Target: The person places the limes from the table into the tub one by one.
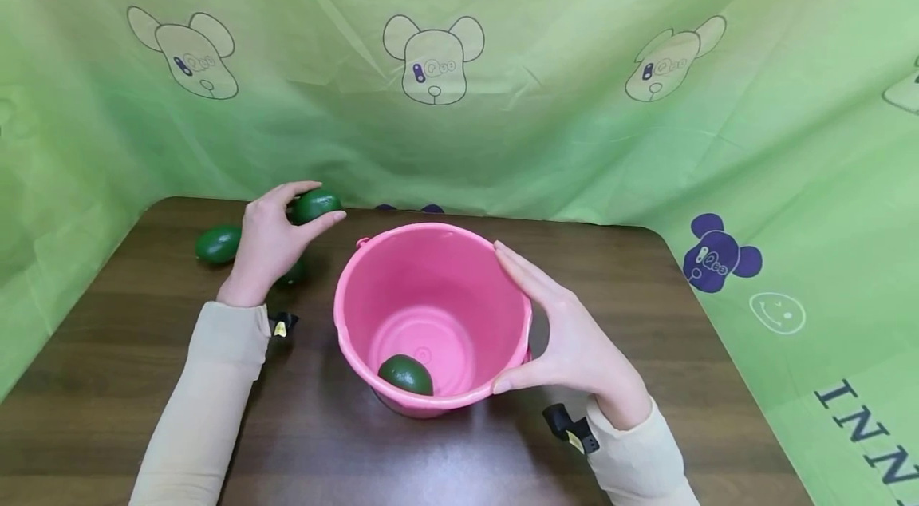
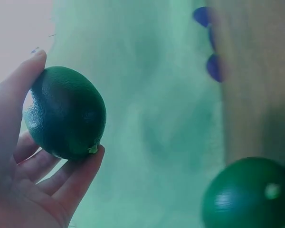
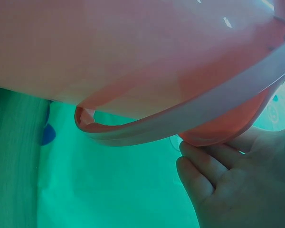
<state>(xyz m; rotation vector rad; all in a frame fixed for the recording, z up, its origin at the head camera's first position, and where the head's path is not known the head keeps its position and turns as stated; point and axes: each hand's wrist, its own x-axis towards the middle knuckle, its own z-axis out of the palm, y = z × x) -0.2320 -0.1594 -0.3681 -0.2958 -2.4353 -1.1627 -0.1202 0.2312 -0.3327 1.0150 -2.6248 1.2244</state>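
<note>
My left hand (image 1: pixel 266 243) pinches a dark green lime (image 1: pixel 314 205) between thumb and fingers, raised at the back left. In the left wrist view the held lime (image 2: pixel 66 114) shows a small pale stem end by a fingertip. A pink bucket (image 1: pixel 431 274) stands upright on the table, with one lime (image 1: pixel 405 375) on the near side of its bottom. My right hand (image 1: pixel 574 338) holds the bucket's right rim, thumb at the near side and fingers farther back. In the right wrist view, the bucket handle (image 3: pixel 180 118) hangs against the outer wall.
On the wooden table (image 1: pixel 108 362), one lime (image 1: pixel 218 244) lies left of my left hand. Another lime (image 1: pixel 293 273) is partly hidden behind the left wrist. A green printed cloth (image 1: pixel 531 139) hangs along the back and both sides of the table.
</note>
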